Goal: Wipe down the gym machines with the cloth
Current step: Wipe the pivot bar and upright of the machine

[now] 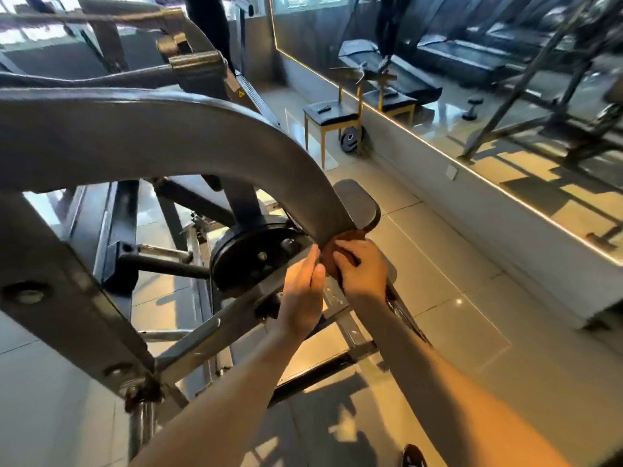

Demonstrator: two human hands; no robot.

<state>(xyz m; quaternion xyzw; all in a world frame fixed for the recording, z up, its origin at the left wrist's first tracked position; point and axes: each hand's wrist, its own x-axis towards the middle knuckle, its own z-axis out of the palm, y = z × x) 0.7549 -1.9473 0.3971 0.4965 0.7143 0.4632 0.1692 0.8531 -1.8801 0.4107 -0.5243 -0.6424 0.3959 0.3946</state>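
A grey gym machine fills the left of the view, its broad curved arm sweeping down to the middle. At the arm's lower end a reddish-brown cloth is pressed against the metal. My right hand grips the cloth from the right, fingers curled over it. My left hand lies against the cloth's left side with straight fingers, just beside a black weight plate on the machine. Most of the cloth is hidden by my hands.
A black seat pad sits just behind the cloth. A padded stool and a loose weight plate stand by the mirrored wall on the right. Grey floor tiles spread to the right of the machine.
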